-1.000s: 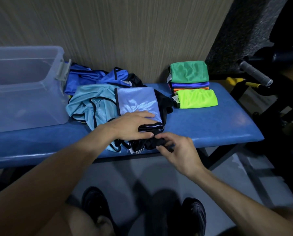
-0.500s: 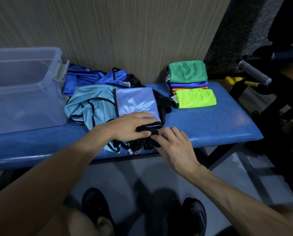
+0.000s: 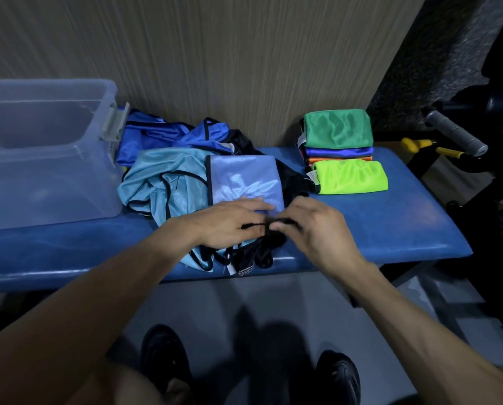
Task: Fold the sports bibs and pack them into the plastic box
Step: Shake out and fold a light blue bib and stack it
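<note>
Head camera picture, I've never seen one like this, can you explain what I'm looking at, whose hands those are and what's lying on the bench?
A person wears the camera on their head, so you look down their arms. The left hand and right hand both pinch the black edge of a light blue bib on a blue bench. Unfolded blue bibs lie beside it. Folded bibs sit stacked at the right; the plastic box stands at the left.

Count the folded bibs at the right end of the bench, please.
4 visible: the green bib on top of a stack against the wall, the purple bib and the orange bib under it, the neon yellow bib in front. More may be hidden.
</note>
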A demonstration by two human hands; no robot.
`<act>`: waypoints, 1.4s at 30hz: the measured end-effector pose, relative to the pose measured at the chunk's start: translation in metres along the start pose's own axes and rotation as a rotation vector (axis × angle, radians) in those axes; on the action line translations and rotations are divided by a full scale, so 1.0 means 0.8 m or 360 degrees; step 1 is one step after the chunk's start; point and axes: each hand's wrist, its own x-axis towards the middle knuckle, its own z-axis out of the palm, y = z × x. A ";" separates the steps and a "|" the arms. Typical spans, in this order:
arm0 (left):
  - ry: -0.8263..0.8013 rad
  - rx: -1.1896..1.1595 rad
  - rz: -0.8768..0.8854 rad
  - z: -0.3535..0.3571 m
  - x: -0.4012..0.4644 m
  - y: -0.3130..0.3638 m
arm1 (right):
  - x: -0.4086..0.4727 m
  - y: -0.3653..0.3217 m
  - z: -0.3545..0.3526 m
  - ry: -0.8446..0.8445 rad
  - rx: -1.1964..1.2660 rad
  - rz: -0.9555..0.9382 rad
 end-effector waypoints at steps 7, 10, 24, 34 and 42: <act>-0.0076 -0.0154 -0.0084 -0.002 -0.001 0.003 | 0.069 0.027 0.012 -0.0576 0.0397 0.0566; -0.0090 -0.0244 -0.0124 0.001 0.000 0.000 | 0.075 0.024 0.026 -0.0720 0.0374 0.0709; 0.0418 -0.0510 -0.0092 0.003 -0.012 -0.010 | 0.070 0.015 0.042 -0.0476 0.0331 0.0828; 0.0258 -0.0329 -0.0193 -0.029 -0.032 -0.013 | 0.055 0.012 0.046 -0.0351 0.0163 0.0363; 0.0439 -0.0204 -0.0211 -0.031 -0.078 -0.025 | 0.027 0.001 0.016 -0.0544 -0.0027 -0.0072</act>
